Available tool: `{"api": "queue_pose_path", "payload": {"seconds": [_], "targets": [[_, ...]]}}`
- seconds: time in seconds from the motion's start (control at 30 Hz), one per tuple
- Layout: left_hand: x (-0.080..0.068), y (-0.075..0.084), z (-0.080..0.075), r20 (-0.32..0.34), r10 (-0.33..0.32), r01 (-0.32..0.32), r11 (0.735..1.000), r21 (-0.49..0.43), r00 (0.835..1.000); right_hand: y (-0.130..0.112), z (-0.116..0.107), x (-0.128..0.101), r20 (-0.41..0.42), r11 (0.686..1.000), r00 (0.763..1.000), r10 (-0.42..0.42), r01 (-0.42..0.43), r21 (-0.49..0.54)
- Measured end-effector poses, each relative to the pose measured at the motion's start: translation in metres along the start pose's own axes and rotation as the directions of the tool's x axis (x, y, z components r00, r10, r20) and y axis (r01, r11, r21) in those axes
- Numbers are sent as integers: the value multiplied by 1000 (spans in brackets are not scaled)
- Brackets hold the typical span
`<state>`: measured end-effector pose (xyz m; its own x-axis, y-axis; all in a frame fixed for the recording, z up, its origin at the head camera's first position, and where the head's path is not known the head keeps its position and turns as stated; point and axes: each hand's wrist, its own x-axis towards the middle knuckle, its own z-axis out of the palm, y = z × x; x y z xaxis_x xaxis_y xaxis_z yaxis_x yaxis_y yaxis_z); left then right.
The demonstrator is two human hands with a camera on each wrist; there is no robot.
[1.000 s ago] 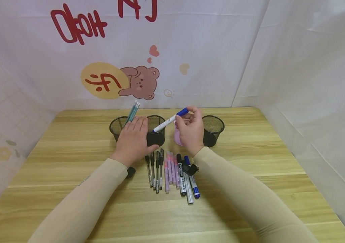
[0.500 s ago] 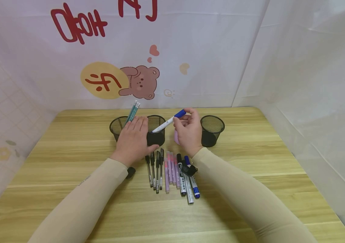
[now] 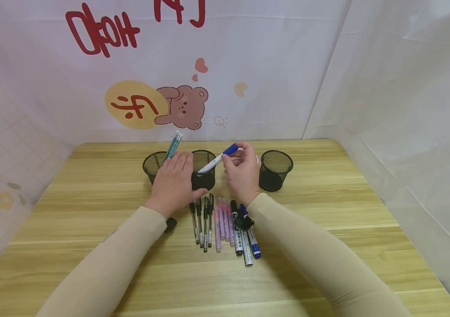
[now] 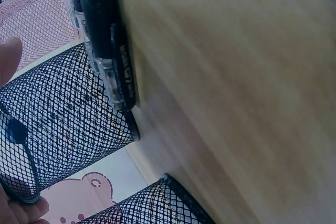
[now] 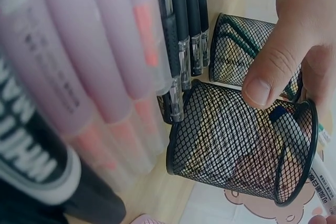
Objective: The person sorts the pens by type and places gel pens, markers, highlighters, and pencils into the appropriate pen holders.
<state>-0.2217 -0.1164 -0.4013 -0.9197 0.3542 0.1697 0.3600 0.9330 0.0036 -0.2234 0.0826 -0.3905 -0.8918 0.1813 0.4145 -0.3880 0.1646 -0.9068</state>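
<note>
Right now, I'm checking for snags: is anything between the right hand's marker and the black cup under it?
Nothing visible: the marker has its tip inside the cup, and the left hand is beside its opening.

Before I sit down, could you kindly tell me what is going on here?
Someone is handling pens and cups. Their right hand pinches a blue-and-white marker, its lower end inside the middle black cup. Their left hand is at that cup, thumb in front, fingers by the rim. Green pencils stand in the left black cup. Black pens, pink highlighters and more markers lie on the table.
</note>
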Motion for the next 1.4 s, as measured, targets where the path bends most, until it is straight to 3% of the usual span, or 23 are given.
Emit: {"api": "queue_pose_path", "payload": {"seconds": [0.57, 0.87, 1.13, 1.4], "targets": [[0, 0, 1, 2, 1, -1, 1000, -1, 1000, 3, 7, -8, 94, 994, 990, 105, -108, 26], [0, 0, 1, -7, 3, -3, 1000, -2, 1000, 5, 10, -12, 134, 994, 986, 98, -90, -60], [-1, 0, 0, -8, 5, -5, 1000, -2, 1000, 4, 11, -15, 200, 983, 969, 146, -120, -136], [-1, 0, 0, -9, 5, -5, 1000, 2, 1000, 3, 8, -15, 214, 972, 960, 179, -139, -188]]}}
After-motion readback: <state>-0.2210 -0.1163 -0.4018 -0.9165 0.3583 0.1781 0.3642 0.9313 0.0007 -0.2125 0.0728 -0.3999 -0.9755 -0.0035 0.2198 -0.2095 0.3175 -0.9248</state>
